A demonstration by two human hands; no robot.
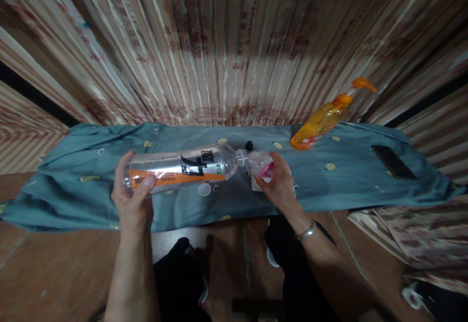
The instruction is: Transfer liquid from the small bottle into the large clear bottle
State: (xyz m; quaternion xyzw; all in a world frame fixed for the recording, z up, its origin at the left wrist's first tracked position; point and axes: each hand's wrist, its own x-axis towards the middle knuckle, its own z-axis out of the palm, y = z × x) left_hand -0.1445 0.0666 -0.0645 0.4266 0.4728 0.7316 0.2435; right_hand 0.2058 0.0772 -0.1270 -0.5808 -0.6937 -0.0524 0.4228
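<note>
My left hand (133, 190) is wrapped round the base end of a large clear plastic bottle (183, 166) with a silver and orange label. The bottle lies level in the air above the cloth, its neck pointing right. In my right hand (278, 183) is a smaller clear plastic bottle piece (258, 160) with a pink patch at its wide end. The two necks meet mouth to mouth; whether they are joined I cannot tell. A pale round disc (204, 189) lies under the large bottle. Something small and black (249, 145) sits just behind the necks.
A teal patterned cloth (329, 185) covers the long table. An orange pump bottle (320, 124) stands at the back right, and a black phone (393, 161) lies at the right. Striped curtains (226, 44) hang directly behind. A white item shows partly under my right hand.
</note>
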